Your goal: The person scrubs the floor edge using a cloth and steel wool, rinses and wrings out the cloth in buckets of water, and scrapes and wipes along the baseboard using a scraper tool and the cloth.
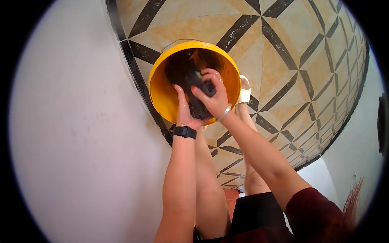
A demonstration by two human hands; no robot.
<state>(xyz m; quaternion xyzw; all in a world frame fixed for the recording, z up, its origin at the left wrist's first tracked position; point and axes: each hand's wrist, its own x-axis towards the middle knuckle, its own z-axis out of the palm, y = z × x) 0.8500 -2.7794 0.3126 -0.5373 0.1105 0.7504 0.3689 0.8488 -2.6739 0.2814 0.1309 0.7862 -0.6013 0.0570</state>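
Observation:
A yellow bucket (161, 99) stands on the tiled floor, its mouth facing me. Over its opening is a dark wet cloth (197, 99), bunched up between my hands. My left hand (187, 111) is below and left of the cloth, its palm against it and the thumb pointing up. From the right, my right hand (214, 93) grips the cloth with bent fingers. More dark material and something orange-brown show deeper in the bucket; what they are is unclear.
A white wall (81, 121) rises close on the left. Patterned tiles (279, 44) cover the floor. My foot in a white slipper (244, 95) is right of the bucket. A reddish-orange object (231, 199) shows between my legs.

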